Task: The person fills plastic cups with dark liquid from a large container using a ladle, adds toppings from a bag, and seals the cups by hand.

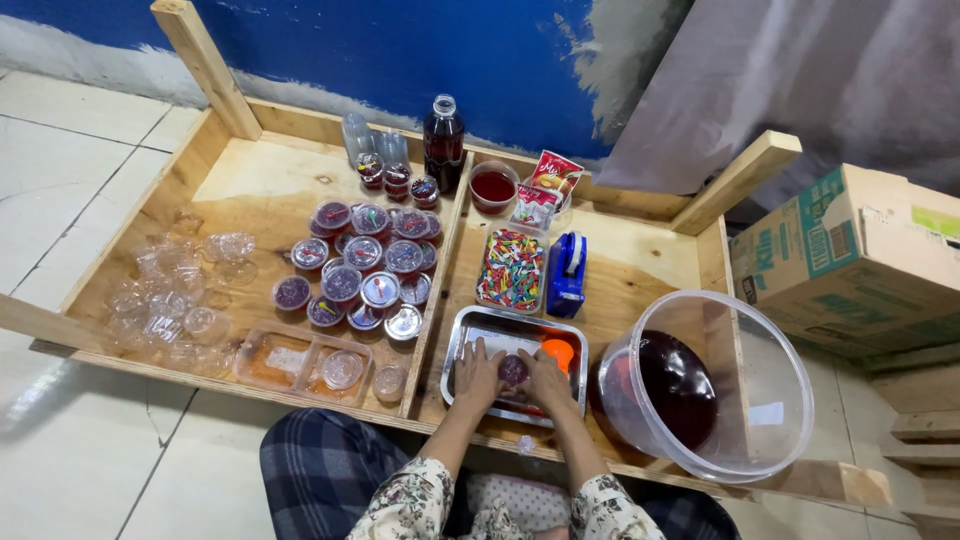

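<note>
Presently both hands, left hand [476, 374] and right hand [546, 377], close their fingers on a small lidded cup [514, 369] over the steel tray [466, 328]; even pressure around the rim likely seats the lid best.

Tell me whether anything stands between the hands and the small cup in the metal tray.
Nothing visible does. The left hand and right hand sit on either side of the small cup in the metal tray, fingers at its rim.
</note>
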